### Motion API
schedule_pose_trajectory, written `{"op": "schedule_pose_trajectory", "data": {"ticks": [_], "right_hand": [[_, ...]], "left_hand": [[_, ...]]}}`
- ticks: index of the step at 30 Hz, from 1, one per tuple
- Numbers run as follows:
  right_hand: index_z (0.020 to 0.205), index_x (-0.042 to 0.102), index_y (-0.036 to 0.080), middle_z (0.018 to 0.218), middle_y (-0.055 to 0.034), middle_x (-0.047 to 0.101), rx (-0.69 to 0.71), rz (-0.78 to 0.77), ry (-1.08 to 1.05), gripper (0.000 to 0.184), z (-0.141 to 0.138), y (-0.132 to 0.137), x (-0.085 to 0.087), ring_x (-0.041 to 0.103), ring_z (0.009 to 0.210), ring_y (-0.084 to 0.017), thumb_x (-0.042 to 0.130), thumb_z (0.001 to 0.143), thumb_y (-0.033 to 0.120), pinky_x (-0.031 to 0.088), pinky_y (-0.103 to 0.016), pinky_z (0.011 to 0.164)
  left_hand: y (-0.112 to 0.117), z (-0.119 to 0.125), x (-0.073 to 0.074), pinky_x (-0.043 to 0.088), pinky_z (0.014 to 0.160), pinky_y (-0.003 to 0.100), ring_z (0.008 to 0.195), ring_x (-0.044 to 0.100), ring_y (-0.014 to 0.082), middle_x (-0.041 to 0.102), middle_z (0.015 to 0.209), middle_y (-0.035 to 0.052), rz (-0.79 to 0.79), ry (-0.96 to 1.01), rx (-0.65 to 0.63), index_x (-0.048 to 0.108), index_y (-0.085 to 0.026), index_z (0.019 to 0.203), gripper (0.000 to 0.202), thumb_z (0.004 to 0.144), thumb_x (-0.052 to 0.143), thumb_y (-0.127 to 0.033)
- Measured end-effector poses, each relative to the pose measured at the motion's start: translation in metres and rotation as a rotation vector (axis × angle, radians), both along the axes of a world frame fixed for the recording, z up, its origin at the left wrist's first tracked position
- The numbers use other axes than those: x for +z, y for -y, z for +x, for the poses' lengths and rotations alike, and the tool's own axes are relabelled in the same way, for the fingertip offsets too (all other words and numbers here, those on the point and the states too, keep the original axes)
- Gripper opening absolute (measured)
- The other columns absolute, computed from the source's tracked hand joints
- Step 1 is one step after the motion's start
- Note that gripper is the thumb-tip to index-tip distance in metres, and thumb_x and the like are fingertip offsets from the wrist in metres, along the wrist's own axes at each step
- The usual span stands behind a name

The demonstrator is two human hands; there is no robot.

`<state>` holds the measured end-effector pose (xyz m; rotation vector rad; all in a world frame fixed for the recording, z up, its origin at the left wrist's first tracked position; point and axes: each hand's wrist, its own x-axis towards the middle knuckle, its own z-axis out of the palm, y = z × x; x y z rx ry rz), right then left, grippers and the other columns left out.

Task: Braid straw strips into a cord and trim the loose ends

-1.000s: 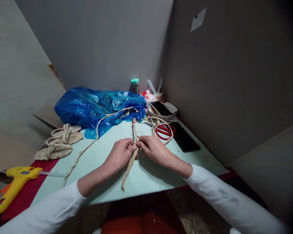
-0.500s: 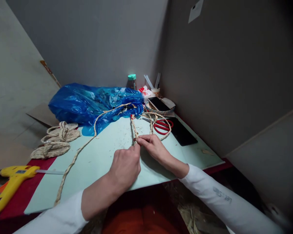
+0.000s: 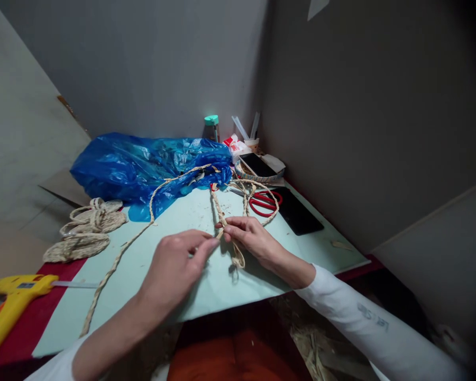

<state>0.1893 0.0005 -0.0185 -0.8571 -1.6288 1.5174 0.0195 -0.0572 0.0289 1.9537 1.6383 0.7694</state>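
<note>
A braided straw rope (image 3: 218, 209) runs from the blue plastic bag toward me across the pale green sheet (image 3: 174, 222). Its near end curls into a small loop (image 3: 237, 259) below my fingers. My right hand (image 3: 254, 241) pinches the rope between thumb and fingertips. My left hand (image 3: 174, 270) is raised just left of it, fingers curled, its fingertips meeting the rope beside my right hand. A second braided strand (image 3: 119, 259) trails off to the lower left.
A crumpled blue plastic bag (image 3: 143, 166) lies at the back. Coiled rope bundles (image 3: 83, 233) sit left, a yellow glue gun (image 3: 11, 299) at the near left edge. Red scissors (image 3: 264, 203), a black phone (image 3: 297, 214), a shallow basket (image 3: 257, 172) and a teal-capped bottle (image 3: 211, 127) crowd the right corner.
The straight loose rope end that hung toward me is now drawn up into a small loop. My left hand moved back toward me, then lifted with fingers reaching to the rope. The right hand stayed.
</note>
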Motion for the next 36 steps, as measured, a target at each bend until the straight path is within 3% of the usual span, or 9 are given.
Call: {"op": "schedule_pose_trajectory", "data": {"ticks": [1,3,6,8,11,17,23,32,36], "right_hand": [[0.067,0.053,0.015,0.059,0.0042,0.042,0.004,0.0,0.002,0.027,0.0,0.0,0.001,0.031,0.051,-0.008,0.054,0.089,0.031,0.028,-0.022,0.052],[0.069,0.054,0.015,0.06,0.0036,0.044,0.031,0.019,0.004,0.026,-0.001,0.001,0.0,0.035,0.052,-0.008,0.053,0.089,0.031,0.029,-0.022,0.052],[0.073,0.054,0.015,0.067,0.0,0.054,0.087,0.08,-0.002,0.024,-0.001,-0.002,-0.005,0.046,0.059,-0.01,0.049,0.092,0.03,0.036,-0.023,0.058],[0.078,0.055,0.015,0.074,-0.0022,0.06,0.094,0.136,0.048,0.022,0.001,-0.004,-0.01,0.051,0.065,-0.012,0.047,0.093,0.029,0.039,-0.023,0.063],[0.088,0.059,0.015,0.08,-0.0035,0.066,0.065,0.255,0.235,0.019,0.002,-0.002,-0.013,0.057,0.071,-0.013,0.044,0.095,0.024,0.041,-0.024,0.069],[0.086,0.061,0.015,0.071,-0.0054,0.068,-0.13,0.512,0.787,0.022,-0.002,0.015,-0.003,0.057,0.06,-0.014,0.043,0.096,0.023,0.029,-0.026,0.057],[0.086,0.059,0.016,0.074,-0.0069,0.07,-0.213,0.727,1.16,0.015,-0.013,0.03,0.001,0.063,0.063,-0.019,0.047,0.094,0.021,0.017,-0.032,0.051],[0.099,0.056,0.01,0.078,-0.0071,0.064,-0.225,1.264,1.189,0.019,-0.026,0.044,-0.022,0.058,0.064,-0.018,0.046,0.085,0.001,0.034,-0.032,0.053],[0.1,0.059,0.01,0.084,-0.0083,0.064,-0.17,1.235,1.05,0.015,-0.013,0.048,-0.015,0.057,0.071,-0.021,0.049,0.09,0.014,0.039,-0.033,0.058]], "left_hand": [[-0.007,-0.005,-0.001,0.041,0.085,0.034,0.092,0.063,0.0241,0.073,0.096,0.008,0.012,0.104,0.078,0.072,-0.019,0.082,0.021,0.086,0.058,-0.034],[-0.022,-0.008,-0.007,0.042,0.086,0.032,0.098,0.059,0.0233,0.07,0.103,0.0089,-0.184,0.43,0.045,0.07,-0.017,0.092,0.02,0.078,0.067,-0.031],[-0.041,-0.001,-0.025,0.044,0.058,0.027,0.061,0.057,0.0151,0.066,0.077,0.0066,-0.391,0.576,-0.062,0.065,-0.014,0.091,0.025,0.076,0.063,-0.034],[-0.047,0.005,-0.035,0.029,0.042,0.021,0.043,0.039,0.0073,0.059,0.064,0.0014,-0.458,0.625,-0.072,0.06,-0.014,0.088,0.022,0.077,0.058,-0.033],[-0.045,0.01,-0.042,0.014,0.039,0.019,0.039,0.025,0.0046,0.052,0.056,-0.0029,-0.492,0.667,-0.053,0.057,-0.015,0.086,0.018,0.079,0.055,-0.031],[-0.039,0.007,-0.045,0.011,0.041,0.021,0.039,0.023,0.003,0.045,0.046,-0.0046,-0.449,0.645,0.039,0.053,-0.014,0.057,0.021,0.074,0.059,-0.024],[-0.039,0.007,-0.053,0.013,0.043,0.022,0.04,0.028,0.0043,0.047,0.043,-0.0043,-0.407,0.656,0.105,0.055,-0.014,0.054,0.022,0.072,0.062,-0.025],[-0.034,-0.001,-0.055,0.015,0.043,0.022,0.038,0.028,0.0058,0.044,0.039,-0.0055,-0.466,0.77,0.047,0.06,-0.015,0.068,0.025,0.081,0.06,-0.035],[-0.032,0.001,-0.05,0.017,0.044,0.019,0.041,0.026,0.0031,0.042,0.046,-0.0079,-0.46,0.828,0.062,0.065,-0.011,0.076,0.02,0.075,0.068,-0.031]]}}
